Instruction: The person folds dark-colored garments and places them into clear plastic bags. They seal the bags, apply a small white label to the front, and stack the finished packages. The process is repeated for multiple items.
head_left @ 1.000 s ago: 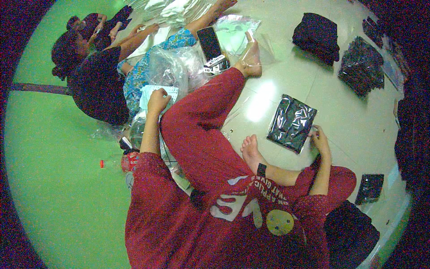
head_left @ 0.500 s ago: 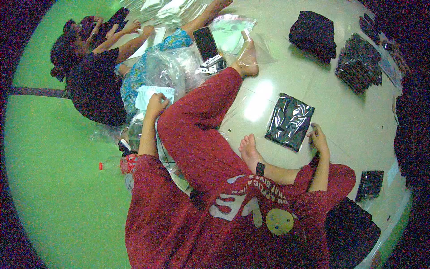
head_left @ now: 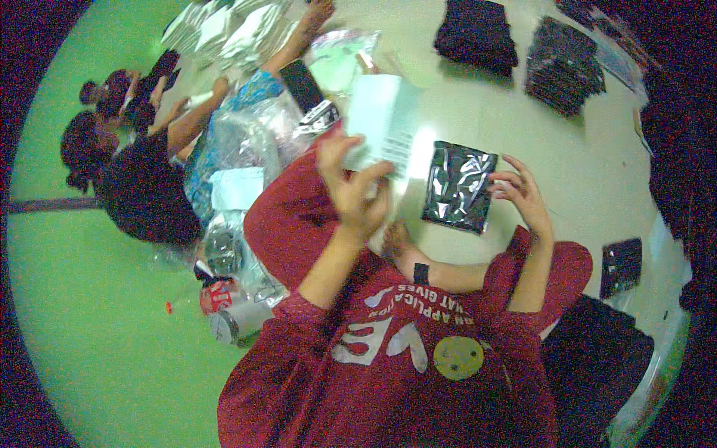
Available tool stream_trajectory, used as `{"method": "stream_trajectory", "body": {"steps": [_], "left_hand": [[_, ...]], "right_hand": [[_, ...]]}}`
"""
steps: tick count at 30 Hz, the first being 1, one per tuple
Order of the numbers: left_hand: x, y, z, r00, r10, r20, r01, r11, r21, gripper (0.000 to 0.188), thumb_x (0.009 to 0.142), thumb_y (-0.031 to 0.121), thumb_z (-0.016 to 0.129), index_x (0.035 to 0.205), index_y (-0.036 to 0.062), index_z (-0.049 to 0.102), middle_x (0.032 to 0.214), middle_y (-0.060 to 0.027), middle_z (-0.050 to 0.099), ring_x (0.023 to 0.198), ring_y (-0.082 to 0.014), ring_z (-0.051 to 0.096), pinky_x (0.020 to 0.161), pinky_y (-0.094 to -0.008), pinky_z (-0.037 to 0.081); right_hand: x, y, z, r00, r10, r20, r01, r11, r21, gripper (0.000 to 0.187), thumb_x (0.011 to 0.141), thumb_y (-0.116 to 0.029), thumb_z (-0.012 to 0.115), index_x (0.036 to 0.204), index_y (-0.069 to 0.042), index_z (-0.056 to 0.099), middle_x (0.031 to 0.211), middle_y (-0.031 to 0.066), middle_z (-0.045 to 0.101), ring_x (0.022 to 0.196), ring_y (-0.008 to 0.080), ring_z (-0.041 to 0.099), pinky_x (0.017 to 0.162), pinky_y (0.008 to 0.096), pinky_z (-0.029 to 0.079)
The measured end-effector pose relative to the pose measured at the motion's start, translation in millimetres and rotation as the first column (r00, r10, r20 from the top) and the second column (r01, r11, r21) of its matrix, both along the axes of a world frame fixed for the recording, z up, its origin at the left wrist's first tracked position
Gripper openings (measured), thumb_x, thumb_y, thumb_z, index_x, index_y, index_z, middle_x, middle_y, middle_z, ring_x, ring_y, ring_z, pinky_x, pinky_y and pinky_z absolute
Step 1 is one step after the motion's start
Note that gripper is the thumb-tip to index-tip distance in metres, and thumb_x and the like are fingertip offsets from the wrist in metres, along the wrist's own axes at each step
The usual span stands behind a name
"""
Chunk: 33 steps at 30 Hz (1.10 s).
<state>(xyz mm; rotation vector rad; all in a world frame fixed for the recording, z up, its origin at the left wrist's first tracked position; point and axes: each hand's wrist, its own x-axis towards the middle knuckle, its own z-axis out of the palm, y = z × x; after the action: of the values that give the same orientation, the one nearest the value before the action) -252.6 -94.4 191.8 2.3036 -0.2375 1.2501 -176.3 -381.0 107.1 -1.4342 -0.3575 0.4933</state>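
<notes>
My left hand (head_left: 355, 190) is raised over my bent leg, its fingers closed on a pale printed paper sheet (head_left: 373, 112) that is smeared by motion. On the floor in front of me lies a flat black folded garment (head_left: 459, 187) in a shiny clear plastic bag. My right hand (head_left: 523, 194) is at the bag's right edge with its fingers spread apart. Whether those fingertips touch the plastic I cannot tell.
Folded black cloth (head_left: 476, 36) and a stack of bagged black items (head_left: 565, 67) stand far right. A small black packet (head_left: 621, 266) and black cloth (head_left: 590, 366) lie at my right. Clear plastic bags (head_left: 254, 134), a can (head_left: 231, 325) and a seated person (head_left: 138, 183) are at my left.
My left hand has left the pale papers by my leg and come up to the right with a sheet in it. My right hand's fingers have spread at the bagged garment's edge.
</notes>
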Motion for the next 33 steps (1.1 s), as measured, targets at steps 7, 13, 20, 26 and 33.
{"method": "stream_trajectory", "body": {"steps": [7, 13, 20, 26, 33], "left_hand": [[10, -94, -16, 0.916, -0.392, -0.079, 0.357, 0.890, -0.283, 0.028, 0.053, -0.002, 0.059, 0.076, 0.0137, 0.062, 0.117, -0.0165, 0.042, 0.117, -0.0374, 0.033, 0.100, -0.0495, 0.023], [5, -104, -22, 0.888, -0.428, -0.167, 0.373, 0.884, -0.282, 0.028, 0.058, -0.006, 0.057, 0.078, 0.0127, 0.062, 0.118, -0.0166, 0.042, 0.119, -0.0376, 0.032, 0.100, -0.0487, 0.024], [-2, -109, -21, 0.837, -0.487, -0.250, 0.416, 0.862, -0.288, 0.027, 0.060, -0.005, 0.054, 0.081, 0.0099, 0.062, 0.107, -0.0139, 0.050, 0.111, -0.0338, 0.042, 0.099, -0.0486, 0.025], [3, -111, -12, 0.797, -0.470, -0.379, 0.340, 0.868, -0.362, 0.021, 0.068, 0.001, 0.058, 0.089, 0.0035, 0.057, 0.092, -0.0112, 0.056, 0.092, -0.0267, 0.053, 0.085, -0.0379, 0.036], [15, -116, -13, 0.855, -0.332, -0.399, 0.271, 0.941, -0.202, 0.022, 0.071, 0.008, 0.064, 0.091, 0.0026, 0.057, 0.084, -0.0112, 0.057, 0.079, -0.0246, 0.056, 0.071, -0.0325, 0.042]], "right_hand": [[-39, 33, 20, 0.989, 0.101, -0.110, -0.049, 0.916, 0.399, 0.073, 0.076, -0.007, 0.063, 0.134, -0.007, 0.020, 0.115, 0.0128, 0.052, 0.104, 0.0216, 0.052, 0.087, 0.0333, 0.043], [-35, 9, 26, 0.976, 0.195, -0.101, -0.116, 0.847, 0.519, 0.080, 0.076, -0.007, 0.064, 0.137, -0.008, 0.012, 0.116, 0.0155, 0.050, 0.104, 0.0241, 0.052, 0.085, 0.0355, 0.045], [-35, 12, 33, 0.985, 0.085, -0.149, -0.014, 0.907, 0.420, 0.062, 0.081, -0.004, 0.058, 0.131, -0.007, 0.022, 0.107, 0.0110, 0.054, 0.056, 0.0072, 0.051, 0.044, 0.0195, 0.041], [-35, 14, 36, 0.994, -0.036, -0.100, 0.067, 0.942, 0.329, 0.050, 0.083, -0.005, 0.055, 0.125, -0.006, 0.028, 0.097, 0.0075, 0.055, 0.048, 0.0034, 0.044, 0.038, 0.0172, 0.035], [-38, 21, 33, 0.991, -0.100, -0.089, 0.119, 0.965, 0.234, 0.047, 0.084, -0.007, 0.054, 0.124, -0.006, 0.029, 0.097, 0.0069, 0.055, 0.049, 0.0021, 0.042, 0.039, 0.0160, 0.033]]}}
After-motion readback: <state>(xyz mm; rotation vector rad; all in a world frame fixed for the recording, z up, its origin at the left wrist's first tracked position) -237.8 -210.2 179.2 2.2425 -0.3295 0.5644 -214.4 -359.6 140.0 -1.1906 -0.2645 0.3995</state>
